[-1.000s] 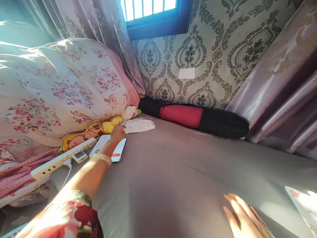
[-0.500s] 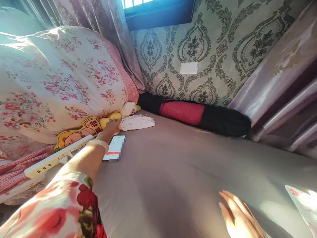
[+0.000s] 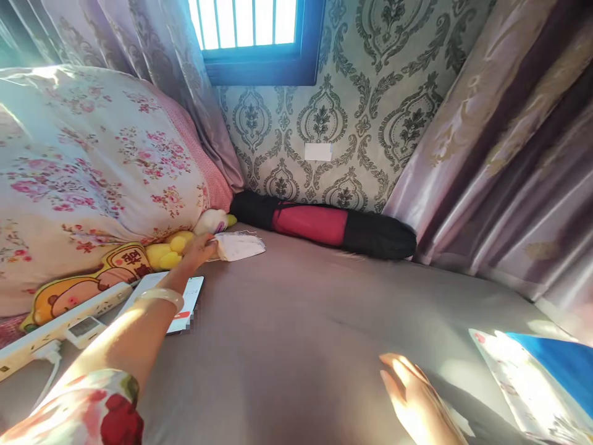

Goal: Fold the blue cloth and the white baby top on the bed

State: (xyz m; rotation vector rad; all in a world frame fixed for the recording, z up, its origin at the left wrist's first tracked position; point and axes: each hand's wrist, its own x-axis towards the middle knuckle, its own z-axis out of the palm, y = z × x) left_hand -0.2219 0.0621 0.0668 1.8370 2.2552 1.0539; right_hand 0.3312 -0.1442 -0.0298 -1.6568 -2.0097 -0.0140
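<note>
My left hand (image 3: 202, 248) reaches far forward, its fingers closed on the near-left edge of a white, faintly patterned flat item (image 3: 241, 245) with thin strings at its far edge. The item looks like a small cloth pouch, but its exact kind does not show. Under my left wrist, which wears a pale bangle (image 3: 160, 298), lies a phone (image 3: 193, 293), partly covered by the arm. My right hand (image 3: 414, 395) hovers or rests low on the right, fingers slightly curled and apart, holding nothing.
A power strip (image 3: 69, 318) with a plugged-in charger (image 3: 84, 332) and plush toys (image 3: 169, 250) line the left, beside floral bedding (image 3: 102, 167). A black and red rolled bag (image 3: 310, 224) lies along the wall. At right is a printed sheet (image 3: 523, 377) with a blue item (image 3: 560, 364).
The view has tilted up and turned right, showing more window and the blue item. My left hand has closed on the white item's edge; my right hand stays open.
</note>
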